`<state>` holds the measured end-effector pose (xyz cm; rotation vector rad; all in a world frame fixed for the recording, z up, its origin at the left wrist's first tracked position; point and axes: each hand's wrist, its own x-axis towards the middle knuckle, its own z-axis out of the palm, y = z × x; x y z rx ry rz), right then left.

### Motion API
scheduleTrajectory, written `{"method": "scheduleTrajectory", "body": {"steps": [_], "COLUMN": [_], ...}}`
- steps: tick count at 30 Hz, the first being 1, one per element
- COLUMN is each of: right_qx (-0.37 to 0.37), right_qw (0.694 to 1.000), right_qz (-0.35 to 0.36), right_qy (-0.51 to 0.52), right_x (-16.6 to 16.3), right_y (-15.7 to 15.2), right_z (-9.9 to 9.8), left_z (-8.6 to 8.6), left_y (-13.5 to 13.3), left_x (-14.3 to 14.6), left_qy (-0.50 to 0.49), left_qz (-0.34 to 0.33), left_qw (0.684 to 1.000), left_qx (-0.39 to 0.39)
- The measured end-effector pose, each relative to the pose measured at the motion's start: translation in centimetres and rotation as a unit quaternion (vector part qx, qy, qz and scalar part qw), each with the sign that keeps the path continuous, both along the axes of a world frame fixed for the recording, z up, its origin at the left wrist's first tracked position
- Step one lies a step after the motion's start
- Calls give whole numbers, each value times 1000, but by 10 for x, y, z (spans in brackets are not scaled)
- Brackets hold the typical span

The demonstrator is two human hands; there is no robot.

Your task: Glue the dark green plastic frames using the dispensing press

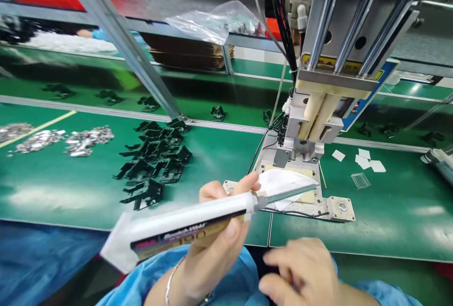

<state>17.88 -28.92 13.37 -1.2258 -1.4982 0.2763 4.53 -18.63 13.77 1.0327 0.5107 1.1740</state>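
My left hand (219, 244) is wrapped round a white adhesive tube (159, 221) with "Scotch-Weld" and "190" on its dark and gold label. The tube lies slantwise across my view, its long narrow greenish nozzle (292, 194) pointing right. White paper (283, 181) shows behind the nozzle, on the base plate of a press machine (339, 209). Near the table's front edge, my right hand (304, 268) is slightly blurred. Its thumb and forefinger are apart, the other fingers curl, and I see nothing held in it.
Black plastic parts (155, 155) lie in rows left of the press machine (318, 84). Piles of small metal pieces (88, 141) are farther left. White squares (377, 166), a small clear tray (361, 181) and a thin stick (322, 175) lie right. A metal post (130, 46) rises behind.
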Motion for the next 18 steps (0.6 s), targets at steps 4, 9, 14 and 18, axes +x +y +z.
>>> {"method": "scheduleTrajectory", "body": {"steps": [4,9,14,18], "right_qx": [-207,-195,-191,-212], "right_qw": [886,888,898,903], "right_qz": [143,94,95,90], "right_qy": [389,406,386,364], "right_x": [-9,-6,-10,-11], "right_y": [25,25,26,31], "right_z": [7,8,5,9], "left_z": [-12,-17,-37,-36], "left_y": [-4,5,12,9], "left_x": [-7,-25,-45,-38], "left_qy": [109,79,61,59], "left_qz": [-73,-64,-36,-72], "left_qw": [991,994,997,994], "left_qx": [-17,38,26,-56]}}
